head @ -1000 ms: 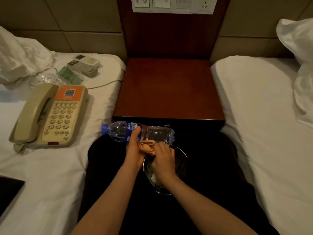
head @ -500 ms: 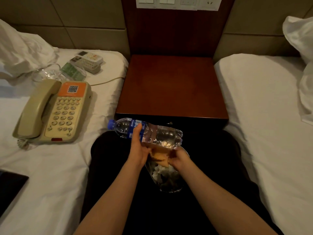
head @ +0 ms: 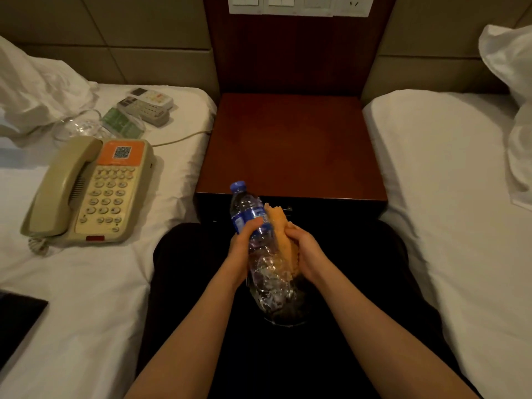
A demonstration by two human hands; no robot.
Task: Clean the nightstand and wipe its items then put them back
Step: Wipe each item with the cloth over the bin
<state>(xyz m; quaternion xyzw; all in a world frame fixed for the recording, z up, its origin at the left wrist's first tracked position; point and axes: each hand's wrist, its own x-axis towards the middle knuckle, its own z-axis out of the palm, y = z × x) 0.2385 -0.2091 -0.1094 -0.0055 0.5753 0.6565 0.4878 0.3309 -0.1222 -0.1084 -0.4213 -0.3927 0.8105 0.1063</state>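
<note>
Gripping the water bottle (head: 245, 218) in my left hand (head: 244, 244), cap pointing far, at the nightstand's (head: 290, 145) near edge, with my right hand (head: 308, 250) pinching the orange cloth (head: 280, 227) against its right side, I'd turn it slowly so the cloth reaches every face.

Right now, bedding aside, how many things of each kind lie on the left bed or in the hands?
Beige corded telephone: 1
Pale remote controls: 2
Green packet: 1
Clear glass dish: 1
Black flat object: 1
Clear plastic water bottle: 1
Orange cloth: 1
Total: 8
</note>
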